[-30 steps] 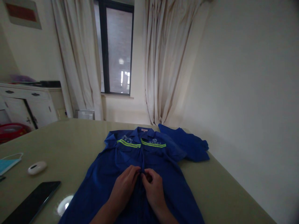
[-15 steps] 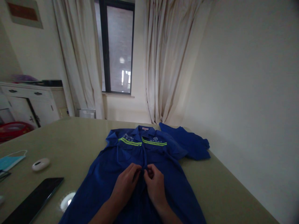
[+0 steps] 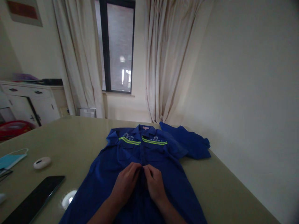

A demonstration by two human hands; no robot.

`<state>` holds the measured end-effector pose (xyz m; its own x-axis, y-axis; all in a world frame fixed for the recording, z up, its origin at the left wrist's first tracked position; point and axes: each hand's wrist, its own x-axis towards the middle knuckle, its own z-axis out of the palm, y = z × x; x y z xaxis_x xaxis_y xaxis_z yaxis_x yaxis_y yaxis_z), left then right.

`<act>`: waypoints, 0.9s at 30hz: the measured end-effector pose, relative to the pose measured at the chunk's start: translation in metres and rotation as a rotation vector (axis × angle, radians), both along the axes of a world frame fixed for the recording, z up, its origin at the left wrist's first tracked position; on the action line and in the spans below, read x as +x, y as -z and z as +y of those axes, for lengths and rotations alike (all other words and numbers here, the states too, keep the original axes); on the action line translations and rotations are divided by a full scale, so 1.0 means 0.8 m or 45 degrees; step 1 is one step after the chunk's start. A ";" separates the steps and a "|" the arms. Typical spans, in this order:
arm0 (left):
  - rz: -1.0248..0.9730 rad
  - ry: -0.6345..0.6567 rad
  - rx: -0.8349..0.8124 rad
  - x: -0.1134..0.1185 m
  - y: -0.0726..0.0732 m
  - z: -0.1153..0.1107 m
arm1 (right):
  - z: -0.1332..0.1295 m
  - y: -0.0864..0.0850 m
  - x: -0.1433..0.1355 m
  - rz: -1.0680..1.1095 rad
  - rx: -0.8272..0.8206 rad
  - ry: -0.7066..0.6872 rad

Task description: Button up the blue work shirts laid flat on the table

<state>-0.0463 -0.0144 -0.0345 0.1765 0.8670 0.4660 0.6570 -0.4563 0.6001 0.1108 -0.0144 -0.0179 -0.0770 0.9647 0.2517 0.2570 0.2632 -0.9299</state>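
A blue work shirt [image 3: 173,174] lies spread on the table, its collar at the far end and yellow-green reflective stripes across the chest. My left hand [image 3: 127,180] pinches the left side of the front opening. Close beside it, my right hand [image 3: 154,183] pinches the right side, the two sets of fingertips nearly meeting at the centre line. Any button between the fingers is hidden. Below my hands the front edges run down the middle of the shirt in shadow.
More folded blue fabric [image 3: 190,141] lies beyond the right sleeve. On the left of the table [image 3: 77,137] are a black phone [image 3: 35,199], a white oval object [image 3: 42,162] and a blue face mask [image 3: 11,160]. A wall [image 3: 252,109] borders the right edge.
My right fingers have closed in and straightened toward the left hand at the placket. The front edges above my hands now lie closer together. The shirt stays in place.
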 end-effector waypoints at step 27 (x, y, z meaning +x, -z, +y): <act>-0.281 0.095 -0.350 -0.006 -0.007 0.007 | 0.008 0.003 -0.003 -0.044 0.001 0.161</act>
